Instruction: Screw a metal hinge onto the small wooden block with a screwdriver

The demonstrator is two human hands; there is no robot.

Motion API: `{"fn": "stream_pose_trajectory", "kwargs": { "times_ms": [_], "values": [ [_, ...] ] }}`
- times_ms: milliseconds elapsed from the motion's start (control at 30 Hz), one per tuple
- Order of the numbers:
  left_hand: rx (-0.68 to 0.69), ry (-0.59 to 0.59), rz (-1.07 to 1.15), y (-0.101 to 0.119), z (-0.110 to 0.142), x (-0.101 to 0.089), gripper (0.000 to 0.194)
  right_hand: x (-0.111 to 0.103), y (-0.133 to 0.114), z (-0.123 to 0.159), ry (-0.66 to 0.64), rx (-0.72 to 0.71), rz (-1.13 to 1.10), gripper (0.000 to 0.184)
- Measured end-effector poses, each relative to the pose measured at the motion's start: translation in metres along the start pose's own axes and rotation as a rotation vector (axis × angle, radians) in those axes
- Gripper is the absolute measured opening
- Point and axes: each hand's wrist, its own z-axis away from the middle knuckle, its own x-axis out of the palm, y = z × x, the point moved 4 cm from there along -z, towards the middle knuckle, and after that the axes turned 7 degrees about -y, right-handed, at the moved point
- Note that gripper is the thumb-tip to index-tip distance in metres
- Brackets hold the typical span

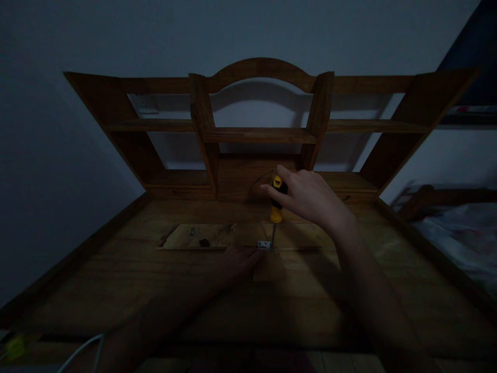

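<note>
My right hand (306,196) is closed round the yellow and black handle of a screwdriver (276,213). The screwdriver stands nearly upright, and its shaft runs down to the right end of a small metal hinge (264,244). Under the hinge's near side lies a small flat wood piece (269,267). My left hand (239,260) rests low on the desk from the left, its fingers stretched out and a fingertip at the hinge's left edge. Shadow blurs the details of that hand. Whether the screwdriver tip sits in a screw is too small to make out.
A wooden desk top (116,274) surrounds the work, with a long recess (202,237) showing rough, stained wood left of the hinge. Behind rises a wooden shelf unit (260,135). A pale cable (83,349) is at lower left; a plastic-like bundle (462,233) lies right.
</note>
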Motion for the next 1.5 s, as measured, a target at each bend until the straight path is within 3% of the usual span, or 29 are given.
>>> {"fn": "stream_pose_trajectory", "kwargs": {
  "times_ms": [100,333,500,700,900,1067,1300,1500],
  "values": [
    [0.005,0.014,-0.002,-0.001,0.0,0.001,0.034,-0.002,0.001,0.001,0.005,0.003,-0.023,0.051],
    [-0.035,-0.067,-0.002,0.004,-0.003,-0.007,0.035,-0.01,-0.008,0.002,0.025,-0.1,-0.123,0.023],
    [-0.05,-0.097,0.029,0.006,-0.004,-0.014,0.034,-0.009,-0.013,0.001,0.009,-0.174,-0.26,0.024],
    [-0.007,-0.003,0.012,0.005,-0.002,-0.013,0.036,-0.005,-0.017,-0.001,0.042,-0.064,-0.048,0.042],
    [0.026,0.0,0.001,0.007,-0.002,-0.018,0.037,-0.006,-0.019,0.0,0.048,-0.062,0.013,0.023],
    [0.02,-0.019,0.0,0.006,-0.002,-0.016,0.04,-0.007,-0.016,0.001,0.039,-0.088,-0.005,0.027],
    [0.039,0.048,-0.014,0.001,0.0,-0.003,0.04,-0.005,-0.01,0.0,0.052,-0.063,0.019,0.043],
    [-0.039,-0.062,0.01,0.003,-0.003,-0.008,0.036,-0.005,-0.01,-0.001,0.033,-0.051,-0.007,0.06]
  ]
}}
